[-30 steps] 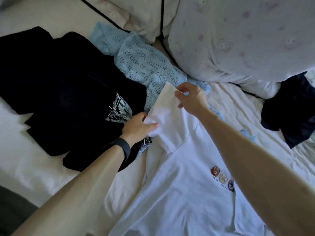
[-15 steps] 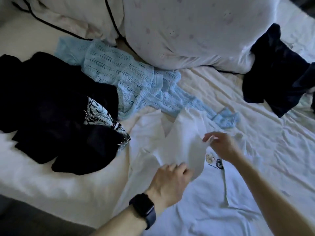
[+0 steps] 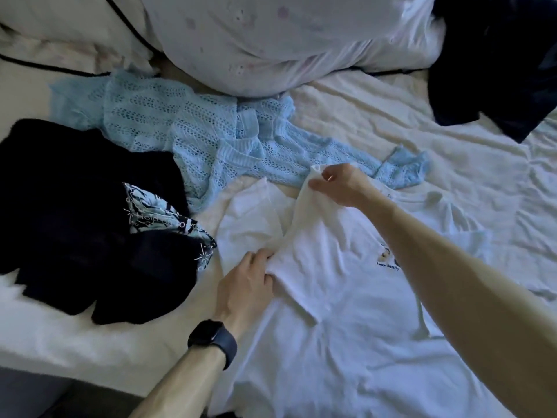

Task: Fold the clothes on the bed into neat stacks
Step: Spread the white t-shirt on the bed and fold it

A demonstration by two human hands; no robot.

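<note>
A white T-shirt (image 3: 337, 321) with a small chest print lies spread on the bed (image 3: 452, 152) in front of me. Its left sleeve is folded inward across the body. My left hand (image 3: 245, 285), a dark watch on the wrist, grips the sleeve's lower edge. My right hand (image 3: 340, 184) pinches the top of the fold near the shoulder. A light blue knit cardigan (image 3: 187, 131) lies crumpled just beyond the shirt. At the left lies a black garment (image 3: 69, 212) with a pale printed patch.
A large white duvet (image 3: 286, 40) is bunched at the head of the bed, with a dark-piped pillow (image 3: 66, 31) to its left. A dark navy garment (image 3: 494, 67) lies at the far right. The bed's near edge (image 3: 60, 366) runs along the lower left.
Both hands carried the white sleeve from beside the black garment inward over the shirt's body. My right hand has moved up to the shoulder, and my left has closed on the sleeve's edge.
</note>
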